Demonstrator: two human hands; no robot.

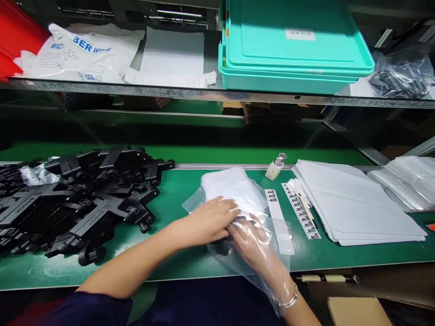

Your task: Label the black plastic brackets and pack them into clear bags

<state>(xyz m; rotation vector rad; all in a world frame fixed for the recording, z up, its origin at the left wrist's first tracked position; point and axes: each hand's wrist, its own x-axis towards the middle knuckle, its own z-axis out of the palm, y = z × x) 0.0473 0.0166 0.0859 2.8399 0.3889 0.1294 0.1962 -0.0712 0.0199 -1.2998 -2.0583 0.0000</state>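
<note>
Encasing right hand (249, 246): clear bag (234, 261) | left hand (211, 220) beside | grips' closure: cannot tell

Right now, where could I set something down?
Bare bench shows between the black parts and plastic bags, beyond the left forearm; a smaller patch lies in front of the white sheets. Crowded: left, under those parts; right, among sheets and label strips.
</note>
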